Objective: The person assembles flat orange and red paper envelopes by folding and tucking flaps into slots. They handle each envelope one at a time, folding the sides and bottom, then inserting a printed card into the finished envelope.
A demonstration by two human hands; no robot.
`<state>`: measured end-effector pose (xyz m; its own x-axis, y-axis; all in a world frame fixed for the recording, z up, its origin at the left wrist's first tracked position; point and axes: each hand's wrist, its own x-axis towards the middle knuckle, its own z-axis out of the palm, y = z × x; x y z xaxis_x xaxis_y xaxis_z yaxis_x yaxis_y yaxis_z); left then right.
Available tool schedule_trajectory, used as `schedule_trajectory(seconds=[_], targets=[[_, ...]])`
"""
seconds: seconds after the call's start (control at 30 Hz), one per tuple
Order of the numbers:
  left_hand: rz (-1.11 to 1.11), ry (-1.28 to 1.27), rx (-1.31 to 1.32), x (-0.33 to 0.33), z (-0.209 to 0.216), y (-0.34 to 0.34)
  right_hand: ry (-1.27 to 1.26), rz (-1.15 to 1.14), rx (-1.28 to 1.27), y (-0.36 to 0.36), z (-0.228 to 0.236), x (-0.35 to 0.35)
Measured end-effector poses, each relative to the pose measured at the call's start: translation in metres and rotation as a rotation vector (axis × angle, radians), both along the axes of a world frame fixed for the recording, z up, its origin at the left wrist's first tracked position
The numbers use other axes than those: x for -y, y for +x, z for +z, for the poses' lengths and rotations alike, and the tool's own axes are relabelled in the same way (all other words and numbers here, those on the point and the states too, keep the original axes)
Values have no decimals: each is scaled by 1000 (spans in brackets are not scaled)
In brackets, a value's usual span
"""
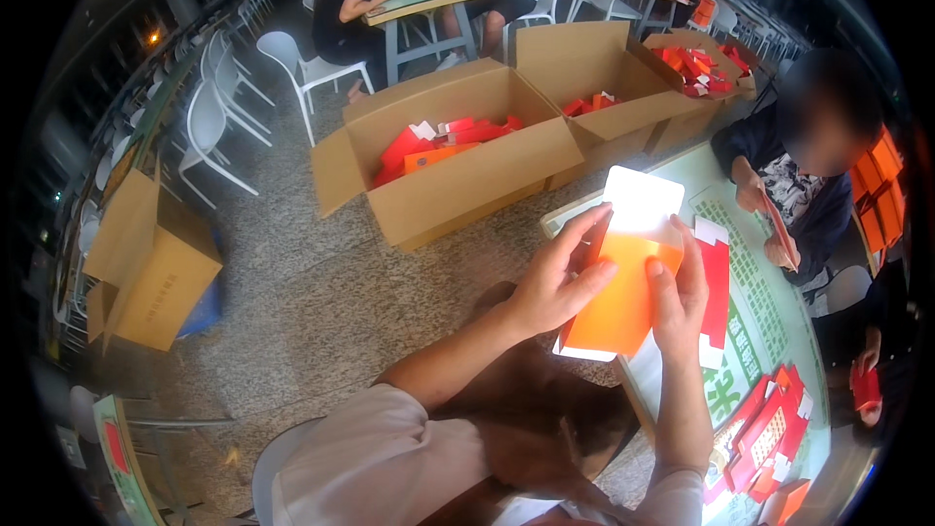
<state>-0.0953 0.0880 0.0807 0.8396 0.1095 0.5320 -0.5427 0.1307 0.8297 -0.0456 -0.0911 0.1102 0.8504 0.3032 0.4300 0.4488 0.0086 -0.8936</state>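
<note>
An orange paper carton (623,307) with a raised white end flap is held up between my two hands, above the table's near left edge. White also shows at its lower end. My left hand (560,278) grips the carton's left side, thumb on the front face. On the right side, my right hand (680,302) holds it with the thumb on the front and fingers along the edge. Just behind my right hand, a flat red carton (716,282) with white flaps lies on the green and white table (716,197).
Large open cardboard boxes (467,205) with red and orange cartons stand beyond the table. More red cartons (769,429) lie at its near right. A co-worker (779,185) across the table holds a red piece. At left are a cardboard box (161,268) and white chairs (205,127).
</note>
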Motion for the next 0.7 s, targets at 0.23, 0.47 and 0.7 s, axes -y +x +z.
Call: schedule_trajectory(seconds=[0.23, 0.47, 0.7], targets=[[77, 93, 36, -1, -7, -1, 10, 64, -37, 3, -3, 4], [71, 80, -51, -2, -6, -14, 39, 90, -62, 5, -17, 4], [161, 111, -73, -14, -38, -23, 5, 152, -192, -9, -38, -7]])
